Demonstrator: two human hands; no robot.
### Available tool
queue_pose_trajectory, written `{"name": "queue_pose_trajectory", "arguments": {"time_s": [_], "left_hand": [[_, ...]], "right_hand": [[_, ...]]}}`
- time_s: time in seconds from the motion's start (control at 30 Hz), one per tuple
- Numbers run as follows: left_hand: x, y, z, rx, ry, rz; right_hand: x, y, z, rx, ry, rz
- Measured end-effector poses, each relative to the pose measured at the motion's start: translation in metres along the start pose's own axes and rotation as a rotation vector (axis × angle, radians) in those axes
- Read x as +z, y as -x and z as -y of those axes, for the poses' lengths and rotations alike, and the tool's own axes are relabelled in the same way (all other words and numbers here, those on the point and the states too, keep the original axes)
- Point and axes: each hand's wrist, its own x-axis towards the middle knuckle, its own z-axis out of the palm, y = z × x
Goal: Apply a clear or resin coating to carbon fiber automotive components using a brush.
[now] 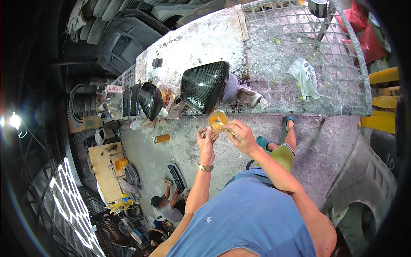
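Head cam: concrete floor (pixel 184 143) is seen past the near edge of the desk (pixel 201 43), so decent elbow room is left. A glossy black shell (pixel 203 85) is parked at that edge. The right hand (pixel 242 136) is angled in, fingers narrowed, grip contents can't be told; by the raised left hand (pixel 206 139), an amber cup (pixel 217 118) is held near the shell.

Both arms bare, coming up from lower edge. Left forearm (pixel 199 186) near upright, left wrist (pixel 206 159) about straight; left grip (pixel 207 139) pinching, thumb up, fingers curled. Right elbow bent out to the right, right forearm (pixel 276 171) slanting up-left; right grip (pixel 242 136) knuckles up, fingers bent, tips leftward, exact fingertip closure unclear. Hands near each other.
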Motion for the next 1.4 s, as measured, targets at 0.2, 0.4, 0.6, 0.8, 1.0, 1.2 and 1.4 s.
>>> {"name": "queue_pose_trajectory", "arguments": {"time_s": [0.2,0.4,0.6,0.8,1.0,1.2,1.4], "left_hand": [[-0.006,0.0,0.007,0.012,-0.001,0.011],[-0.004,0.002,0.004,0.0,-0.002,0.01],[-0.001,-0.004,0.005,-0.008,-0.008,0.017],[0.007,0.0,0.001,-0.023,-0.025,0.006],[0.002,-0.001,0.006,-0.03,-0.069,0.023],[0.002,0.001,0.005,-0.03,-0.067,0.026],[0.006,0.0,0.004,-0.029,-0.056,0.021]], "right_hand": [[-0.021,-0.046,0.027,0.028,-0.052,0.02],[-0.043,-0.073,0.029,-0.102,0.033,-0.336],[-0.01,-0.019,0.005,-0.104,0.069,-0.108],[-0.022,-0.008,-0.001,0.099,-0.093,0.054],[-0.066,-0.073,-0.003,0.036,-0.153,-0.135],[-0.066,-0.084,-0.002,0.046,-0.237,-0.468],[-0.019,-0.027,-0.007,0.035,-0.23,-0.312]]}}
